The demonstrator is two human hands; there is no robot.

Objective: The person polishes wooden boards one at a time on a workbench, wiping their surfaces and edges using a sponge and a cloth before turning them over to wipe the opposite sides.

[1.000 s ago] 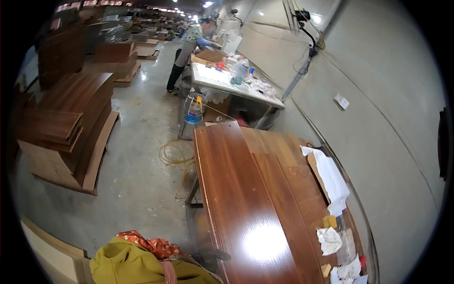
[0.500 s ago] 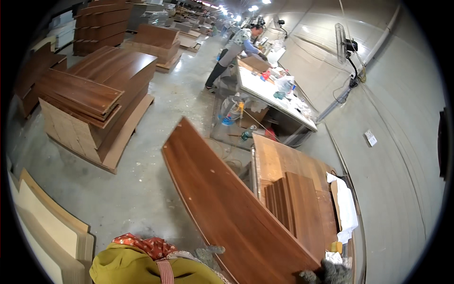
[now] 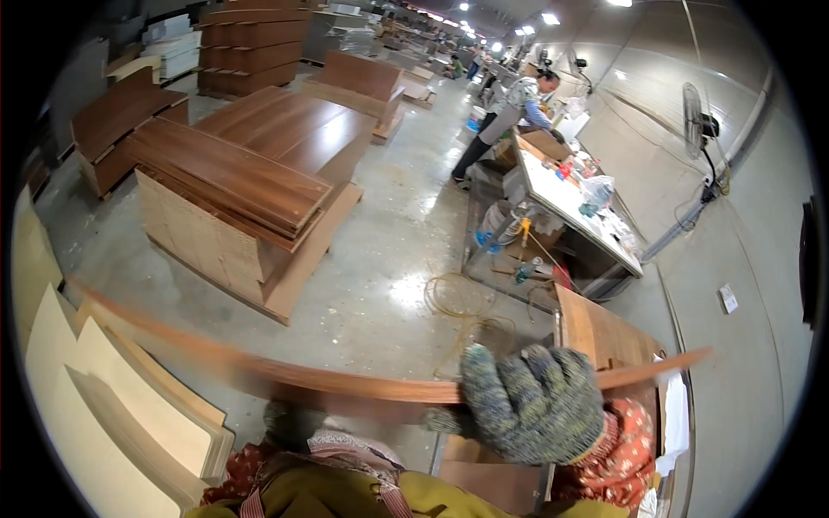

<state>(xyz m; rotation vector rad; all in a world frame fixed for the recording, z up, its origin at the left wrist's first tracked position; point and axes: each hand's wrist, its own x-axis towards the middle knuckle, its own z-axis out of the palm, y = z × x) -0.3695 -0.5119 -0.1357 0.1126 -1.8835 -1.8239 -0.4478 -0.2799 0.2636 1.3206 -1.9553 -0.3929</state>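
Note:
A long brown wooden board [image 3: 380, 390] is held up on edge across my front, its narrow edge facing me and its left end blurred. My right hand [image 3: 535, 406], in a grey knitted glove, wraps over the top edge, fingers on the far side of my grip partly hidden. Lower down at the board's left part, my left hand [image 3: 289, 423] is gloved, dark and smeared, pressed against the board. Its fingers are mostly hidden by the board. A worktable [image 3: 604, 324] with a wooden top stands just beyond my right hand.
Pale panels [image 3: 65, 388] stand at the near left. A stack of brown boards [image 3: 233, 168] lies on the floor beyond. A hose [image 3: 453, 298] is coiled on the floor. A person [image 3: 514, 112] leans over a cluttered white table [image 3: 574, 194]. A fan [image 3: 693, 121] hangs on the right wall.
The board has swung from lying slanted over the worktable to standing on edge crosswise before me. My right hand has come up and inward with it, and the view has turned left.

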